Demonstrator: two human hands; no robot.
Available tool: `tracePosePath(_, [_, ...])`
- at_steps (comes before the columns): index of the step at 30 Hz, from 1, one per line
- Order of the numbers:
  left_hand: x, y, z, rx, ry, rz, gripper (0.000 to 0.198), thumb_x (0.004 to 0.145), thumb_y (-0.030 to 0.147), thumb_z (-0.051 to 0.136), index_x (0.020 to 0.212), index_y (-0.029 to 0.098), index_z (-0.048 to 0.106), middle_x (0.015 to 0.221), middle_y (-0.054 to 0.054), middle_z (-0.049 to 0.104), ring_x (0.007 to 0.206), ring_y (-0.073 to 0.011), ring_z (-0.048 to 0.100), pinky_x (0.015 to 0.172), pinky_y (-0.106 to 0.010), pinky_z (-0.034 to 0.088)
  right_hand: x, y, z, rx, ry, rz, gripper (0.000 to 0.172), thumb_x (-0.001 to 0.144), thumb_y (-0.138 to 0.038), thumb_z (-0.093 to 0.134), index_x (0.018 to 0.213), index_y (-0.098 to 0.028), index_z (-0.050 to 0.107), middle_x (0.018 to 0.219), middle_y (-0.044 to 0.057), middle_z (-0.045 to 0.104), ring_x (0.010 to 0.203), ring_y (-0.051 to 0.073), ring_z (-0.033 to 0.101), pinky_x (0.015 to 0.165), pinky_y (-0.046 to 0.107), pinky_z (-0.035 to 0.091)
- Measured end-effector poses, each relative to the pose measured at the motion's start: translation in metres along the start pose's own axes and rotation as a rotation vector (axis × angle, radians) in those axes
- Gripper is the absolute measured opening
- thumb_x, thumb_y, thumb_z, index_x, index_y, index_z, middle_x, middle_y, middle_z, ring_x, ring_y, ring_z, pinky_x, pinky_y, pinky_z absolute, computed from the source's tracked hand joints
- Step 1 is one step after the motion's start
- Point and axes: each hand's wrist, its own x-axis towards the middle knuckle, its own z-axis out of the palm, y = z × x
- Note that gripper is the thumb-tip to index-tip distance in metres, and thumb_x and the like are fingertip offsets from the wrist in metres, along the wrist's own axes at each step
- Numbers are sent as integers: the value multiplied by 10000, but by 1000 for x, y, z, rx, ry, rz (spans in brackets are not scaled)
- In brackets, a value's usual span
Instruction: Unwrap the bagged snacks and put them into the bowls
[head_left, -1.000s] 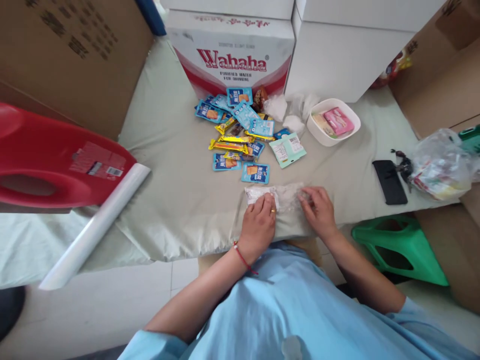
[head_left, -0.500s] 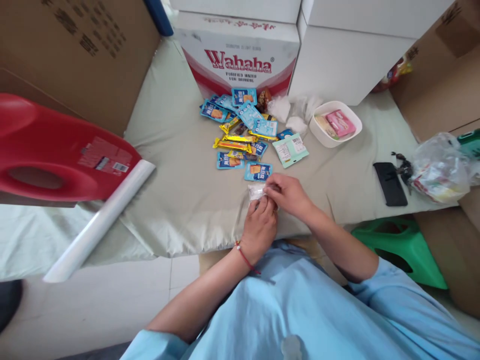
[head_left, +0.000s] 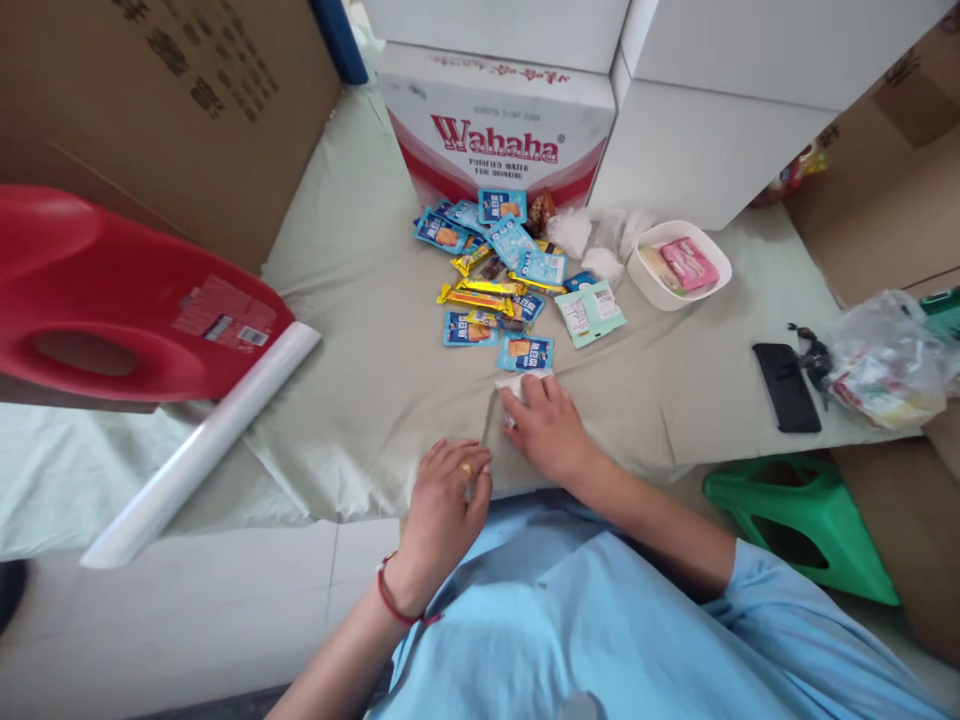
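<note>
Two hands working at one clear-wrapped packet (head_left: 516, 385), head view.
Right hand (head_left: 551, 430) is pressing flat, fingers spread, on it, low on the counter (head_left: 375, 380) beside a dozen-odd sachets (head_left: 495, 270). Left hand (head_left: 448, 495) is curling, its hold untellable. Likely step: smoothing wrap. Next calls for a firm pinch. One film roll (head_left: 202, 445), one bowl (head_left: 664, 298), one phone (head_left: 786, 385).

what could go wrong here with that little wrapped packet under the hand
The small wrapped packet is held down only by the fingertips of the right hand, close beside a blue snack packet. Its clear wrap might loosen, or it could slide into the pile. The left hand sits apart at the table edge, so it adds no hold. The film roll lies slanted toward that edge and may slip off.
</note>
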Motion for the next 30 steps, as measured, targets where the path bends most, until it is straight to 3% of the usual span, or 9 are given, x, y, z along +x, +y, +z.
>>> tracePosePath(6, [12,13,1,-460,144,-306,305,1011,430,585,1232,241,677,1319,-123,699,1234,-241,688,989,-407,604,-9,34,-39,647,217,197,273,1037,-328,557,1267,-253,683,1257,131,696,1140,288,629,1016,480,532])
tracePosePath(9, [26,22,11,-830,83,-455,628,914,566,698,1419,230,538,1514,-173,576,1282,-273,677,904,-370,633,-17,41,-45,1154,106,338,328,1004,-484,629,1247,-267,673,1174,65,742,1046,233,700,942,401,588])
tracePosePath(11, [37,27,18,-949,-10,-520,680,881,602,719,1405,203,550,1419,-163,657,1163,-262,729,878,-357,627,-24,38,-39,1351,-2,386,395,983,-551,648,1247,-258,678,1165,59,751,1045,222,717,938,385,600])
tracePosePath(15, [53,34,22,-887,-92,-520,449,897,548,699,1169,191,692,1036,-69,789,942,-225,744,851,-339,598,-37,26,-26,1333,-61,367,448,1005,-564,618,1346,-277,662,1257,65,741,1125,228,711,1019,406,579])
tracePosePath(18, [59,34,21,-823,-155,-415,398,927,503,668,1196,212,703,1109,-77,791,1019,-237,746,906,-358,592,-39,37,-36,1126,20,340,382,967,-521,679,1284,-309,701,1191,47,766,1077,254,723,993,434,596])
tracePosePath(21, [56,23,17,-672,-86,-327,363,969,478,608,1211,223,702,1192,-103,761,1106,-243,730,917,-365,600,-20,92,-66,944,358,458,300,945,-461,700,1199,-305,730,1147,35,763,1059,260,726,968,461,602])
tracePosePath(25, [41,-10,1,-355,148,-259,261,1006,434,556,1062,234,714,1186,-104,722,1102,-236,709,915,-377,598,40,214,-120,813,903,647,264,991,-235,558,1237,-238,655,1126,95,713,865,182,714,785,381,595])
tracePosePath(28, [24,-37,-16,-122,286,-280,232,1017,415,555,1011,236,702,1167,-103,716,1104,-253,695,958,-429,575,91,288,-137,638,840,910,261,1007,-95,442,1155,-142,652,1028,137,689,715,132,637,695,342,536])
tracePosePath(30, [13,-49,-28,-15,347,-292,215,1018,396,559,1010,230,696,1174,-112,706,1110,-267,684,984,-464,560,115,311,-131,566,757,916,214,1002,-80,469,1039,-80,679,938,137,687,705,125,611,687,345,497])
